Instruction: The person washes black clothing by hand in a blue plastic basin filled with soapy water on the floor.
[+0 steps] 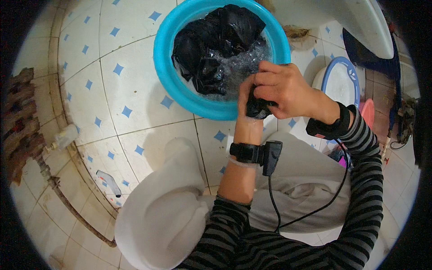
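A round turquoise basin point(163, 63) on the floor holds sudsy water and a wet black garment point(211, 38), bunched toward its far side. Over the basin's near right rim, my two hands are together. A bunched piece of black cloth point(257, 107) is pressed between them. My right hand point(285, 87) lies on top, its fingers curled round the cloth. Beneath it is my left hand point(244, 96), closed against the same cloth, with most of its fingers hidden. Whether this piece joins the garment in the water cannot be made out.
White floor tiles with blue diamonds point(127, 111) surround the basin. At the right stand a blue-rimmed white basin point(355, 83) and a pink tub point(368, 112). A white fixture point(369, 27) overhangs the far right. A rusty pipe point(74, 211) runs along the left wall. Cables point(310, 211) hang from my wrist straps.
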